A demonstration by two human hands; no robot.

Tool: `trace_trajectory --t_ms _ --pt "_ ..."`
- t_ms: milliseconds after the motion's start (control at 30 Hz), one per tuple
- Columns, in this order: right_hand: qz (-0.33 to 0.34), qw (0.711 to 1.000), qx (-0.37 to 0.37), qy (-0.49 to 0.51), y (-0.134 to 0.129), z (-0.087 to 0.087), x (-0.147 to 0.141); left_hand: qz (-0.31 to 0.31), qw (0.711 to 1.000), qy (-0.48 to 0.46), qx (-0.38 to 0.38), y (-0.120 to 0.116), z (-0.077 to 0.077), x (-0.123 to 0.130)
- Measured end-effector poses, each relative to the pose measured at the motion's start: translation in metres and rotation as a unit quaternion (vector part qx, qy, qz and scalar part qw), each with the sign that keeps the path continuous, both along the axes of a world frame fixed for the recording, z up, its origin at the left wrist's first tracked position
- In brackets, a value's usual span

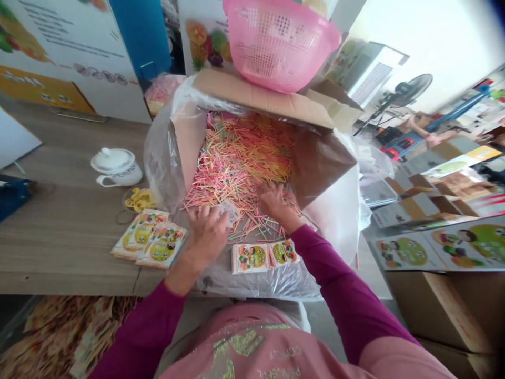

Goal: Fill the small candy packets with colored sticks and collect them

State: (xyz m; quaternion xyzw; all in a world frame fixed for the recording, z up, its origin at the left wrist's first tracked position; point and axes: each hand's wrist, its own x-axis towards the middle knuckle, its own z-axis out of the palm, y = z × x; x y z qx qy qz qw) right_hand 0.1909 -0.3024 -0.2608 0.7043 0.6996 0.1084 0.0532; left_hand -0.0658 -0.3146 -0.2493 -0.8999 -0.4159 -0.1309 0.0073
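A cardboard box [252, 105] lined with clear plastic holds a heap of thin pink, yellow and green sticks [240, 158]. My right hand [274, 202] rests on the heap with its fingers spread, and no held stick shows. My left hand [207, 234] lies curled at the near side of the heap. Its fingertips reach a small printed packet [229, 211], but I cannot tell whether they grip it. Two printed packets [264, 256] lie on the plastic just below my hands. A pile of similar packets [149, 239] sits on the table left of my left hand.
A pink plastic colander [280, 42] sits on the box's far flap. On the wooden table [67, 242] stand a white lidded ceramic pot [117, 167] and yellow rubber bands [139, 200]. Printed boards and cardboard boxes [437, 310] stand at right, with a standing fan [406, 92] beyond.
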Motion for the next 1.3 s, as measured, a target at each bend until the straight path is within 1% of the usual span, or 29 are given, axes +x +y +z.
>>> trace_trajectory --t_ms 33,100,167,267,333,433,500,567,667,733,833,900,1000,1100,1200,1300 --pt "0.017 1.0 0.008 -0.007 0.005 -0.003 -0.001 -0.014 1.0 0.02 -0.017 0.003 -0.002 0.012" --pt "0.047 0.999 0.016 -0.012 0.013 -0.009 -0.001 -0.027 0.998 0.052 -0.033 0.009 -0.01 0.026" --pt "0.053 0.998 0.016 -0.006 0.016 -0.011 0.0 -0.037 0.997 0.066 -0.026 0.011 -0.019 0.027" --pt "0.019 1.0 0.007 0.015 0.016 -0.01 0.002 -0.039 0.998 0.055 -0.005 0.009 -0.029 0.02" --pt "-0.004 1.0 0.001 0.028 0.014 -0.005 0.002 -0.034 0.999 0.033 -0.003 0.008 -0.03 0.016" --pt "-0.013 0.998 -0.025 0.047 0.009 0.009 0.007 -0.024 0.999 0.011 -0.018 0.011 -0.029 0.014" --pt "-0.024 0.997 -0.043 0.067 0.004 0.021 0.019 -0.02 0.999 0.005 -0.028 0.015 -0.028 0.014" --pt "-0.046 0.995 -0.039 0.076 -0.002 0.031 0.034 -0.01 1.0 -0.004 -0.024 0.018 -0.028 0.014" --pt "-0.067 0.996 -0.043 0.043 -0.009 0.037 0.053 -0.004 1.0 -0.016 0.007 0.021 -0.032 0.014" --pt "-0.062 0.995 -0.08 0.017 -0.013 0.034 0.057 -0.009 1.0 -0.017 0.022 0.02 -0.036 0.014" --pt "-0.049 0.99 -0.129 0.007 -0.02 0.028 0.051 -0.011 0.999 -0.023 0.025 0.017 -0.041 0.013" --pt "-0.058 0.991 -0.12 0.015 -0.029 0.028 0.043 -0.01 0.999 -0.035 0.021 0.015 -0.042 0.012" --pt "-0.083 0.992 -0.086 0.036 -0.047 0.029 0.035 -0.012 0.999 -0.034 0.005 0.015 -0.039 0.01" --pt "-0.11 0.99 -0.085 0.031 -0.06 0.019 0.032 -0.009 1.0 -0.012 -0.002 0.017 -0.037 0.01" --pt "-0.121 0.99 -0.071 0.019 -0.058 0.0 0.032 0.001 1.0 -0.023 0.018 0.02 -0.039 0.011" --pt "-0.106 0.993 -0.046 0.014 -0.042 -0.013 0.032 -0.011 0.998 -0.05 0.047 0.021 -0.044 0.011"
